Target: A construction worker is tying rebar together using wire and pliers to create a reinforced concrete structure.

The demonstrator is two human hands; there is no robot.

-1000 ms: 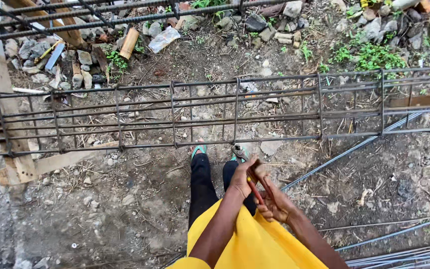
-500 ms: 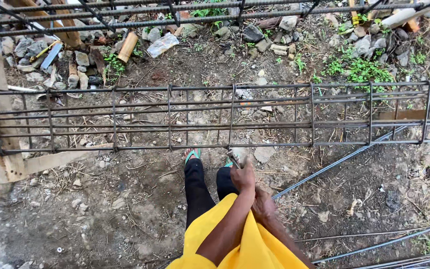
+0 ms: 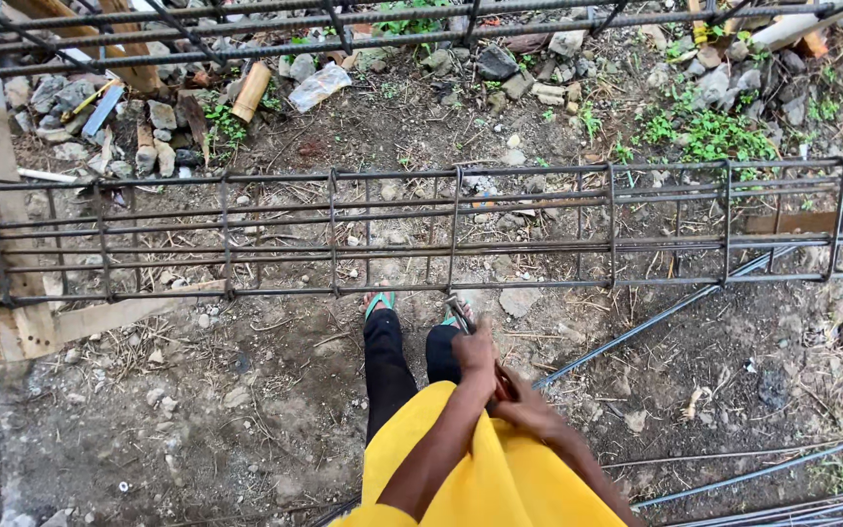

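Observation:
My left hand [image 3: 475, 349] is closed, and the tip of a small metal tool [image 3: 459, 312] sticks out of it toward a long rebar cage [image 3: 441, 229]. That cage lies crosswise on the dirt just beyond my feet in green sandals [image 3: 380, 301]. My right hand [image 3: 531, 408] is curled against my left wrist, with a dark reddish bit between the two hands. What the right hand holds is hidden. Both hands hover over my yellow garment [image 3: 500, 478], a short way from the cage's near bar.
A second rebar cage [image 3: 246, 29] runs along the top. Loose steel bars [image 3: 665, 317] lie slanted at the right and lower right. Wooden planks [image 3: 100, 317] sit under the cage's left end. Stones, a bamboo piece [image 3: 251, 91] and weeds [image 3: 704, 132] lie beyond.
My hands were apart with fingers spread a second ago. They have since come together and closed, with the left hand now ahead. The view has shifted slightly.

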